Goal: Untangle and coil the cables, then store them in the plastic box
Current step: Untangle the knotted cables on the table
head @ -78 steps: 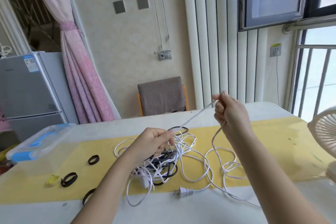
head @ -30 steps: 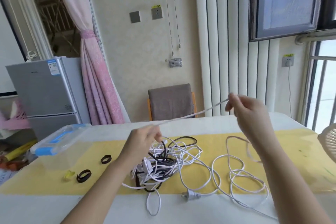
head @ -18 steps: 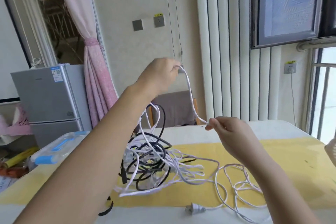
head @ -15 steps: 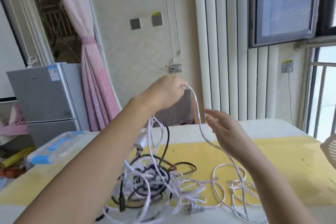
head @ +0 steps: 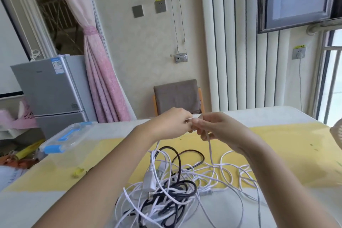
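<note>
Head view: the fridge [head: 50,87] carries a blue-and-white sticker and a wall socket [head: 160,6] has a yellow label above it, both too small to read. The left hand [head: 172,126] and right hand [head: 218,127] meet fingertip to fingertip above the surface [head: 27,209], each pinching the same white cable [head: 210,150]. It drops from the right hand into the tangle of cables [head: 166,190], white and black, lying across the near edge of the yellow mat [head: 286,144], partly hidden by the forearms. The plastic box [head: 68,139], with blue clasps, sits at the surface's left edge, well apart from the tangle.
</note>
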